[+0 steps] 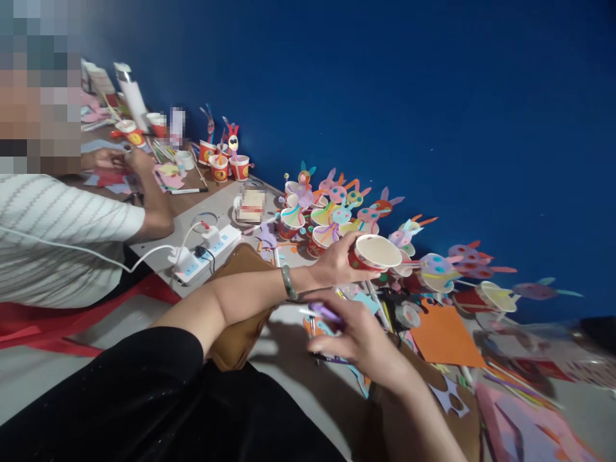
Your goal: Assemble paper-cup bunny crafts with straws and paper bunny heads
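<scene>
Left hand point(337, 262) clamped on one red paper cup point(374, 253), tilted, held above table point(226, 208). Right hand point(359, 337) pinching one purple strip point(323, 312) just below cup. Three decorated cups point(222, 165) far left; bigger cluster, count unclear. One power strip point(208, 253), one orange sheet point(445, 337).

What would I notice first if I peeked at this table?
Probably the crowd of paper-cup bunnies with colourful paper ears, lined up along the blue wall. In front of them the left hand grips a red paper cup, while the right hand just below pinches a purple paper strip. An orange paper sheet lies to the right.
</scene>
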{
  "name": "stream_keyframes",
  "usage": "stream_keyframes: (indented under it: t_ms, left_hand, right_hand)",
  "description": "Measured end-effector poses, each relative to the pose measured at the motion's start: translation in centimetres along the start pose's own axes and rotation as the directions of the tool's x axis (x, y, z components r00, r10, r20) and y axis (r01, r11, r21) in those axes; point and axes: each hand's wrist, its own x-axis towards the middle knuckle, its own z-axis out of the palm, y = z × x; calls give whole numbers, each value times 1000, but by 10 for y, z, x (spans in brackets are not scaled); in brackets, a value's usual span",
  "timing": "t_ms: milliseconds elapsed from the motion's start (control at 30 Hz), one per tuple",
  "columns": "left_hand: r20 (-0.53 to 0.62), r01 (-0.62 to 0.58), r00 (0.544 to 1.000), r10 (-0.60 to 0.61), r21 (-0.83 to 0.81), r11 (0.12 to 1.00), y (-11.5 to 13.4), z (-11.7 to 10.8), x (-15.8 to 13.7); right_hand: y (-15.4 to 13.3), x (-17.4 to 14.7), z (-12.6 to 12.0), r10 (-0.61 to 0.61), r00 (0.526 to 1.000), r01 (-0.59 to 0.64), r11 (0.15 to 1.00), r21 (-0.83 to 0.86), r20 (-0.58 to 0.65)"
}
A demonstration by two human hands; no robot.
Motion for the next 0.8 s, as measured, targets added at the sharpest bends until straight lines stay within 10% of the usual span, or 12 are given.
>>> stream_keyframes:
  t_ms: [233, 500, 800]
  left_hand:
    - [164, -25, 986, 18, 41, 999, 4, -1, -9]
    - [207, -190, 964, 168, 87, 978, 5, 1, -19]
    - [191, -65, 981, 37, 140, 988, 11, -2, -29]
  right_hand:
    - [21, -34, -59, 252, 815, -255, 965, 68, -521]
    - [16, -51, -79, 87, 779, -255, 949, -188, -620]
    - [7, -58, -79, 7, 704, -265, 930, -253, -711]
